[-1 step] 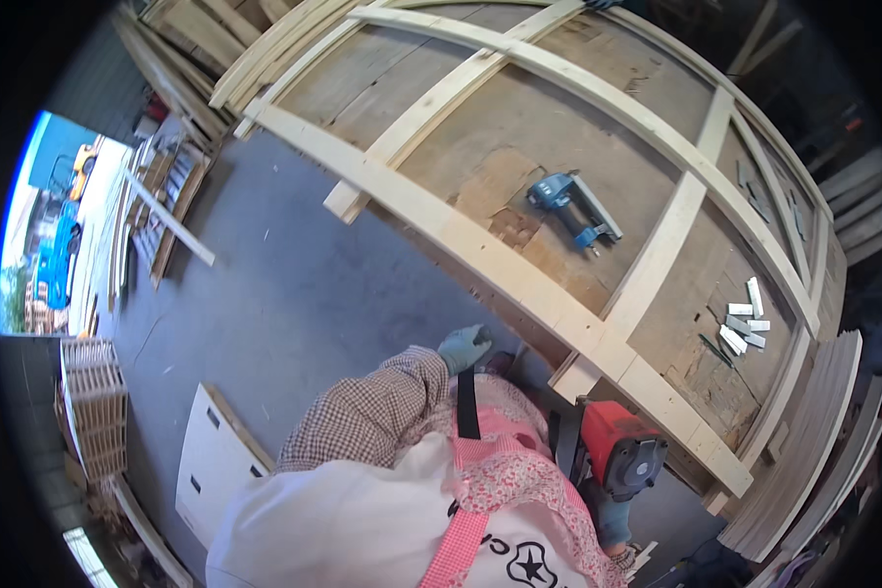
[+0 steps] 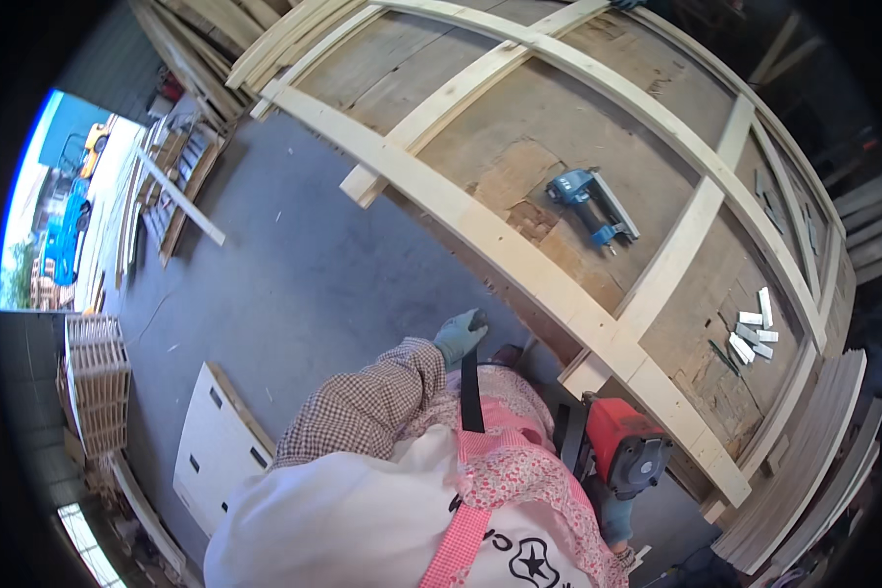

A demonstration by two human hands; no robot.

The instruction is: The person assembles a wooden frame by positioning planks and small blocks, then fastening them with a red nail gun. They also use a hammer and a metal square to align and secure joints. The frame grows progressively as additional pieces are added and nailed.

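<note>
My left hand (image 2: 458, 338), in a teal glove with dark fingertips, is curled just above my lap. A black strip (image 2: 471, 392) runs from beside it down to my pink flowered apron; whether the fingers grip it is hidden. At my right side, my right hand (image 2: 615, 517), also gloved, holds a red nail gun (image 2: 625, 446); the gun's body hides most of the fingers. The nail gun is beside the near right corner of a pale wooden frame (image 2: 519, 257). Inside the frame, a blue nail gun (image 2: 590, 206) lies on the worn wooden tabletop (image 2: 568, 118).
Several nail strips (image 2: 752, 333) lie within the frame's right part. Curved stacked boards (image 2: 804, 470) stand at the right. Leftward are a slotted white panel (image 2: 216, 451), a slatted stack (image 2: 98, 382) and leaning planks (image 2: 181, 196). A dark-gloved hand (image 2: 625, 4) shows at the far edge.
The view has shifted slightly, so the frame and blue nail gun appear a little farther right. My left hand shows slightly higher; my right hand still holds the red nail gun.
</note>
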